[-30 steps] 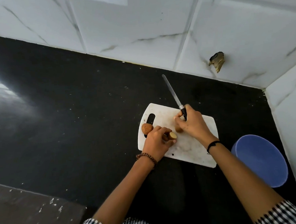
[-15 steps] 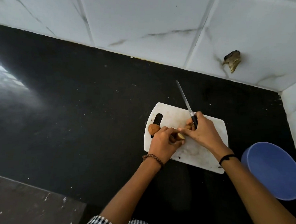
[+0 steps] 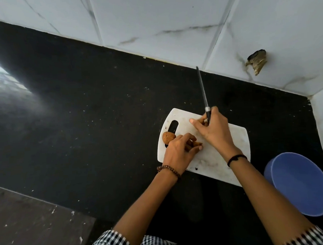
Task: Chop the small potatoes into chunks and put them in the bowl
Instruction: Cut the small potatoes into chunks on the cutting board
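Small, firm-looking, by judgement light and stiff, apt to roll on its round skin: whole potato [image 3: 168,137], brown-skinned, lying on the white cutting board [image 3: 238,137] by the handle slot, right against the knuckles of the left hand [image 3: 178,150]. Under that hand's curled fingers, a cut potato piece [image 3: 195,144], pinched between fingertips and thumb and mostly hidden; cannot tell whether one piece or two. Best held low on the sides, flat cut face down on the board so as not to rock, fingertips tucked back from the edge. Probably slick where freshly cut, so needing a firm pinch.

Just right of and beyond that pinch, right hand [image 3: 214,131] clenched round the black handle of the kitchen knife [image 3: 202,90], one finger stretched out leftward, blade pointing away toward the wall, past the board's far edge. Beside the handle, a pale scrap, too small to tell.

Well right of the knife grip and nearer the body, off the board: blue bowl [image 3: 300,185] on the black counter [image 3: 81,117], no chunks visible in it. Beyond the blade tip, white marbled wall tiles [image 3: 151,14].
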